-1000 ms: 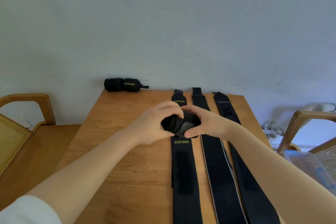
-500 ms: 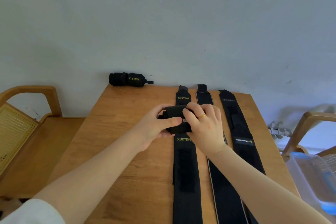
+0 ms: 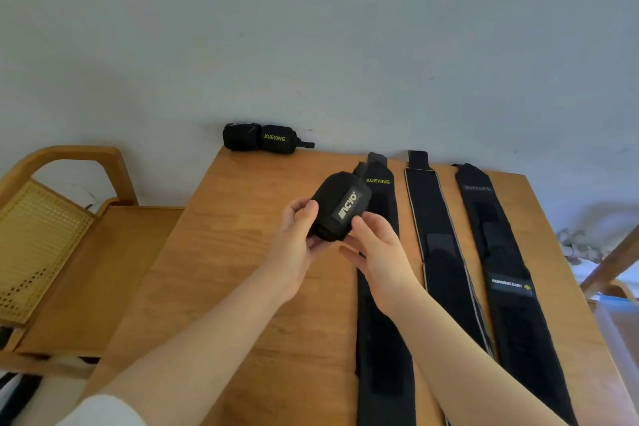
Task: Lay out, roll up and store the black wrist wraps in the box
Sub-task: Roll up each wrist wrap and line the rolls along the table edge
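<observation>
Rolled wrap (image 3: 340,206) held above counter (image 3: 242,252), long axis tilting up-right: left hand (image 3: 297,239) grips its lower end, right hand (image 3: 375,245) w/ relaxed fingers touches beside it.

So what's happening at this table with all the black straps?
A person is tidying black wrist wraps. The left hand grips a rolled-up black wrap with a white label, lifted above the wooden table, while the right hand touches its near end. Three long black wraps lie flat side by side to the right, not yet rolled. Two finished black rolls sit at the far edge by the wall.
</observation>
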`<state>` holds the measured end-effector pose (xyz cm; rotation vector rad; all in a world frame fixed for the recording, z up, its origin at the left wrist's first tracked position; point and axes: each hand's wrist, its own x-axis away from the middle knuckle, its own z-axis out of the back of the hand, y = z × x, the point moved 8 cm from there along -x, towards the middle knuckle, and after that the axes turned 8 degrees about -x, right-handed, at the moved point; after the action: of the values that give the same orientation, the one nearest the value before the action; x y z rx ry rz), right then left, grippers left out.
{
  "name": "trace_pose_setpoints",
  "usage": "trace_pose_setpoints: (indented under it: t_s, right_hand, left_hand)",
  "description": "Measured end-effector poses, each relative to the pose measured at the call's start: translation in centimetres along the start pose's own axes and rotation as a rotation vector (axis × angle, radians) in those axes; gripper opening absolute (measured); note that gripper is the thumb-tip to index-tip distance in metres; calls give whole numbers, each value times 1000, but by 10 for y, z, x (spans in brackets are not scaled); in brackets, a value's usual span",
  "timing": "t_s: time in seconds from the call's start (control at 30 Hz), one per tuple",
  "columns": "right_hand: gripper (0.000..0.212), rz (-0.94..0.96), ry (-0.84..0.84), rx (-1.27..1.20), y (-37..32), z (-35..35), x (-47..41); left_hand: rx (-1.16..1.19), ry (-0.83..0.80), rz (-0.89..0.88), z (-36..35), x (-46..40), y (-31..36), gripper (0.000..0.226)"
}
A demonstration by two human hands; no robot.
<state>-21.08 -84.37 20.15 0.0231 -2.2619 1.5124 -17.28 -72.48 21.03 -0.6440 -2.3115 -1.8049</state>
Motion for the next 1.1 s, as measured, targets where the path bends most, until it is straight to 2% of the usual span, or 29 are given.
trace_pose_setpoints:
  t_s: [0.13,0.27,0.43,0.53,0.6,0.67,0.73,0.8,0.87,0.93,1.0,1.03,1.1]
  right_hand:
    - [21,73,53,40,-18,-14,-33]
    - [23,182,70,198,-32,-35,-72]
    - [35,247,-58,489,-33,-68,-128]
    - [56,325,-105,754,-33,-82,-161]
    - [51,289,-48,746,-34,-80,-184]
    - [39,191,56,609,-30,-72,-206]
    - [46,59,198,372,-16,-60,-225]
    - [57,-103,261,61,4,-56,-241]
    - [59,-233,277,-168,23,-59,-253]
    - [60,-288,340,-249,36,-56,-264]
    - [65,-296,473,-279,45,-45,-274]
    - [66,-284,533,-320,46,-41,-280]
    - [65,-253,585,-407,47,-37,-293]
  left_hand:
    - [-144,30,35,23,-32,1,28]
    - [-94,-11,99,45,-72,5,39]
    - [-123,-93,161,60,-133,8,42]
    - [-138,-173,203,62,-168,3,43]
    - [-101,-172,210,67,-194,4,42]
    - [-88,-149,174,72,-221,13,40]
    - [-275,-139,47,73,-249,34,42]
    - [-682,-169,-132,67,-275,56,47]
    - [-1117,-248,-303,52,-292,68,44]
    - [-1517,-218,-601,43,-299,80,38]
    - [-1717,-115,-855,47,-302,85,39]
    - [-1745,-64,-889,54,-306,86,36]
    - [-1810,-69,-781,70,-317,76,39]
